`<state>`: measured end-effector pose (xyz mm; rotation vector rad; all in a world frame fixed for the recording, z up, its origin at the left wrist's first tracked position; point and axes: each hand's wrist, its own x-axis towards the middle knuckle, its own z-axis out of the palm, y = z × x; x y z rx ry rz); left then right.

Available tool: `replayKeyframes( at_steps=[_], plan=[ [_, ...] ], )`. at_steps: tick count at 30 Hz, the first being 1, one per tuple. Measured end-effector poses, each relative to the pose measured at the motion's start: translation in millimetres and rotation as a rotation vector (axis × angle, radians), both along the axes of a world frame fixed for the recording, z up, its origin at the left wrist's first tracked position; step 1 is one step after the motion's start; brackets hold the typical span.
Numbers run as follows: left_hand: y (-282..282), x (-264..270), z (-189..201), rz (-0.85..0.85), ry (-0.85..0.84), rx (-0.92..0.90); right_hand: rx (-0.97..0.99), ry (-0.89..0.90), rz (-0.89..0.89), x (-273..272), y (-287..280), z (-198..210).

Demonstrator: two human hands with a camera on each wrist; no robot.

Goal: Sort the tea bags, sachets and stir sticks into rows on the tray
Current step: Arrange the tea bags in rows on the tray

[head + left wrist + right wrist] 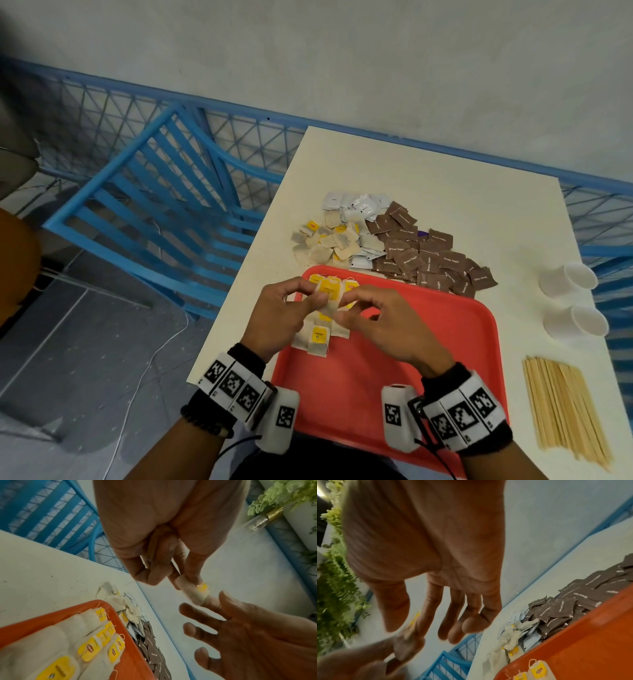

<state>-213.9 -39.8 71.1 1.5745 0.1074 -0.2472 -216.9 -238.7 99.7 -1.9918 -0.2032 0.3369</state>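
Both hands hover over the far left corner of the red tray (428,342) with one tea bag (329,301) stretched between them. My left hand (318,298) pinches one end of it; in the left wrist view the tea bag (193,592) shows a yellow tag under the left hand (188,580). My right hand (346,315) pinches the other end with thumb and forefinger, the other fingers spread. The right wrist view shows the right hand (407,628) with that tag blurred. A row of tea bags (318,339) lies along the tray's left side.
Beyond the tray on the white table (445,178) lie a heap of loose tea bags (329,243), white sachets (359,205) and brown sugar sachets (428,257). Stir sticks (565,411) lie at the right, with two white cups (568,277) behind. A blue chair (164,205) stands at the left.
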Motion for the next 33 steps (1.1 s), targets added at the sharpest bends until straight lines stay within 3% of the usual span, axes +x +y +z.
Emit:
replayKeyframes(
  at_steps=[3,9,14,19,24,29,33],
  plan=[
    [1,2,0,-0.009,0.015,-0.044,0.067,-0.025,-0.113,-1,2,-5],
    [1,-1,4,-0.069,-0.043,-0.035,0.161,-0.084,-0.157,3,9,-6],
    [5,1,11,-0.141,-0.047,-0.046,0.085,-0.163,-0.129,8,8,-2],
    [2,6,10,-0.066,-0.085,0.023,0.05,-0.162,-0.124,10,9,-5],
    [-8,7,-2,-0.047,-0.058,0.08,0.155,-0.036,-0.152,7,11,-16],
    [8,-5,-22,0.024,0.043,0.206,0.05,0.312,-0.326,-8,-2,-83],
    [26,-17,-39,0.001,0.129,0.281,0.108,0.553,-0.397,-24,4,-123]
  ],
)
